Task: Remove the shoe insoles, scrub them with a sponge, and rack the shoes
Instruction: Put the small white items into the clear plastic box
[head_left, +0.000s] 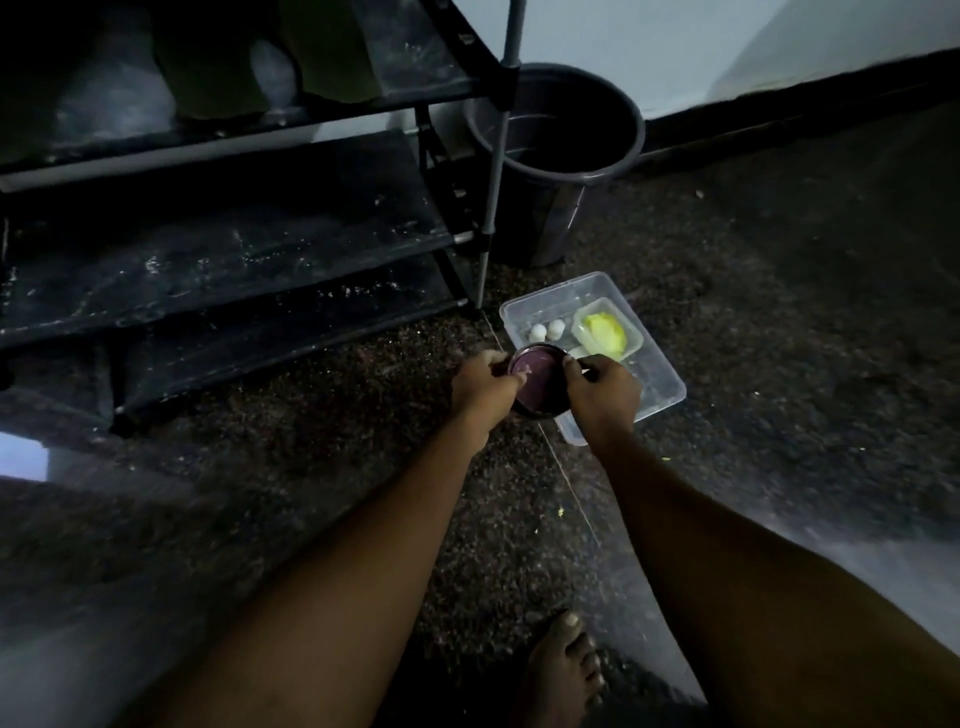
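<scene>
At the near left corner of the clear box (661, 385) on the floor (311, 467), our left grip (485, 388) and right grip (603, 396) hold a purple tub (537, 375) that may tip and spill if one slips, with the yellow sponge (605, 332) in the box.

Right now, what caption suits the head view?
Left hand and right hand hold a small round purple container at a clear plastic box.
</scene>
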